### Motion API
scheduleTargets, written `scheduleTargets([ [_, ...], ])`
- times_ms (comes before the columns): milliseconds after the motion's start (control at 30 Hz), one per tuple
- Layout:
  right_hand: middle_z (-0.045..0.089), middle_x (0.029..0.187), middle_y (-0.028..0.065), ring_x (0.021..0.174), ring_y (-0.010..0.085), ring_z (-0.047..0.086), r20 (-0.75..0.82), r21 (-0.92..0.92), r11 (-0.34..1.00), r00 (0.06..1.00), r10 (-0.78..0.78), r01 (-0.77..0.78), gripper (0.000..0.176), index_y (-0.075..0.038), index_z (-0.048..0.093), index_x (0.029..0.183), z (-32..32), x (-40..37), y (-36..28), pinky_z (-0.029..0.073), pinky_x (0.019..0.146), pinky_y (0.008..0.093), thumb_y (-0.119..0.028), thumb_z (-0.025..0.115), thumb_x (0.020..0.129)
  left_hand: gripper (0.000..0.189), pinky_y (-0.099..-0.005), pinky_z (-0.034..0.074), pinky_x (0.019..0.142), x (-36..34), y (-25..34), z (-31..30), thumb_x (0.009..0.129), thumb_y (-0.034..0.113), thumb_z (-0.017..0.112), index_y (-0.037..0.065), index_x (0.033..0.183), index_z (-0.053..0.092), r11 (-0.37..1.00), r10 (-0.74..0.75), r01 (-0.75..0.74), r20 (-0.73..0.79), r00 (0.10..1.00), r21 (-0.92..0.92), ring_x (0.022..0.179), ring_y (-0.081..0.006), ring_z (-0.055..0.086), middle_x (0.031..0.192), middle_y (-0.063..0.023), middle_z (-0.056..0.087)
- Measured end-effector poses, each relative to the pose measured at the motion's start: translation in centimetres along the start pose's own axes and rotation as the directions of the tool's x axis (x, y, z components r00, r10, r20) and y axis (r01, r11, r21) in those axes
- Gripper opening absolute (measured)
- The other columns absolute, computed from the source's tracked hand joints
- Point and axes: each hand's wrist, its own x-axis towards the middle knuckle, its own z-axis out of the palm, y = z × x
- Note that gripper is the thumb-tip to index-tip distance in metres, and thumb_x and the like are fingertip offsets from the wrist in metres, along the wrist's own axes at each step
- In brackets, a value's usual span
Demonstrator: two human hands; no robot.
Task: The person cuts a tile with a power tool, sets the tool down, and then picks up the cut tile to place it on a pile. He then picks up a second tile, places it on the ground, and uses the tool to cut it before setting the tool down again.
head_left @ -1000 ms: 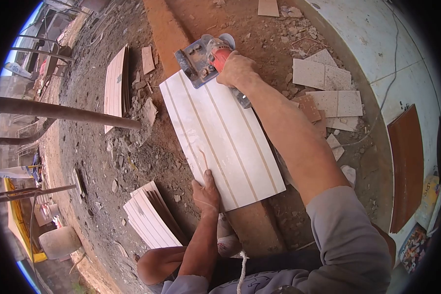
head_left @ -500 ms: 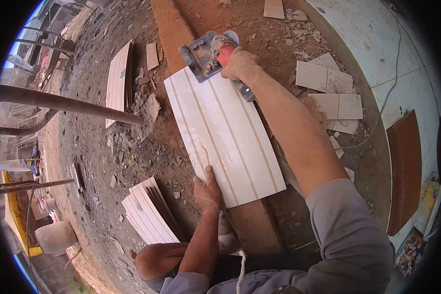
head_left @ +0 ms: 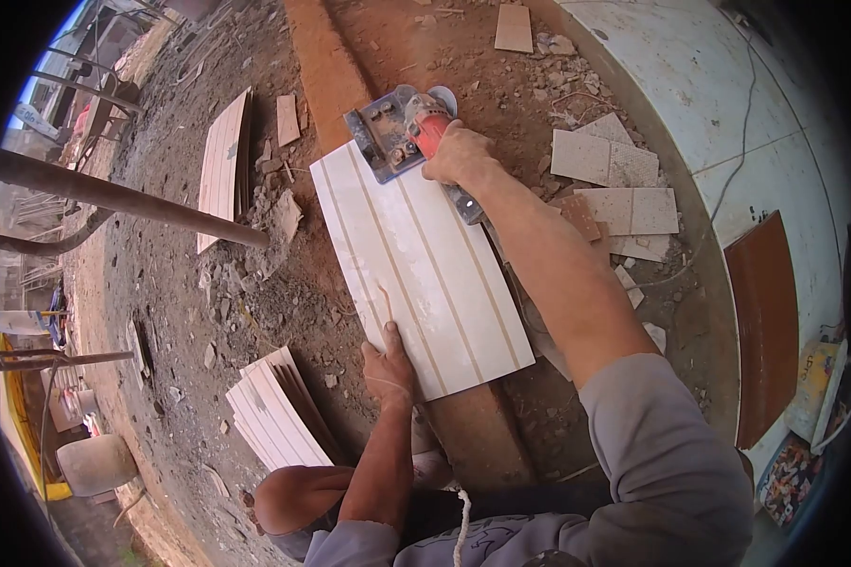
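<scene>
A long white tile (head_left: 416, 274) with tan stripes lies tilted across a wooden plank (head_left: 487, 444). My left hand (head_left: 388, 367) grips its near left edge, thumb on top and fingers partly hidden beneath. At the tile's far end rests a hand-held power tile saw (head_left: 433, 130) with a red body and a dusty flat base plate. My right hand (head_left: 461, 156) is closed around the saw's body. The blade's contact with the tile is hidden from me.
Stacks of striped tiles stand at lower left (head_left: 284, 411) and upper left (head_left: 225, 170). Broken tile pieces (head_left: 607, 159) lie on the right. A metal pole (head_left: 132, 200) juts in from the left. A brown panel (head_left: 764, 326) rests on the pale floor (head_left: 690, 85), where a cable runs.
The view has shifted slightly, so most things appear a little further left. Both hands keep their grips, and the saw stays at the tile's far end with little visible movement along it.
</scene>
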Motion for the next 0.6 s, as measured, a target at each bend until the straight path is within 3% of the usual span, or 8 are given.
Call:
scheduleTargets([
  [333, 0.059, 0.127, 0.0230, 0.119, 0.0306, 0.060, 0.020, -0.006, 1.000, 1.000, 0.009, -0.009, 0.091, 0.010, 0.034, 0.135, 0.0, -2.1, 0.3, 0.047, 0.100, 0.0391, -0.040, 0.075, 0.071, 0.077, -0.0530, 0.048, 0.083, 0.0, 0.1, 0.1, 0.086, 0.075, 0.048, -0.001, 0.096, 0.056, 1.000, -0.017, 0.017, -0.018, 1.000, 0.016, 0.095, -0.0488, 0.064, 0.096, -0.0308, 0.067],
  [400, 0.063, 0.122, 0.0208, 0.113, 0.0275, 0.065, -0.026, -0.021, 0.999, 0.999, 0.033, -0.034, 0.081, 0.007, 0.039, 0.129, 0.1, -2.6, 0.2, 0.052, 0.095, 0.0332, -0.035, 0.077, 0.071, 0.076, -0.0533, 0.048, 0.083, -0.1, 0.2, 0.0, 0.086, 0.074, 0.048, -0.001, 0.097, 0.056, 0.999, -0.022, 0.022, -0.011, 1.000, 0.028, 0.095, -0.0490, 0.064, 0.096, -0.0311, 0.067],
  [600, 0.063, 0.121, 0.0210, 0.113, 0.0275, 0.065, -0.027, -0.015, 1.000, 0.999, 0.025, -0.025, 0.080, 0.006, 0.040, 0.129, 0.2, -3.7, 0.6, 0.052, 0.094, 0.0332, -0.034, 0.077, 0.071, 0.076, -0.0537, 0.048, 0.085, -0.1, 0.2, 0.0, 0.087, 0.074, 0.046, -0.001, 0.100, 0.056, 0.998, -0.024, 0.024, -0.007, 1.000, 0.054, 0.096, -0.0493, 0.064, 0.097, -0.0310, 0.067],
])
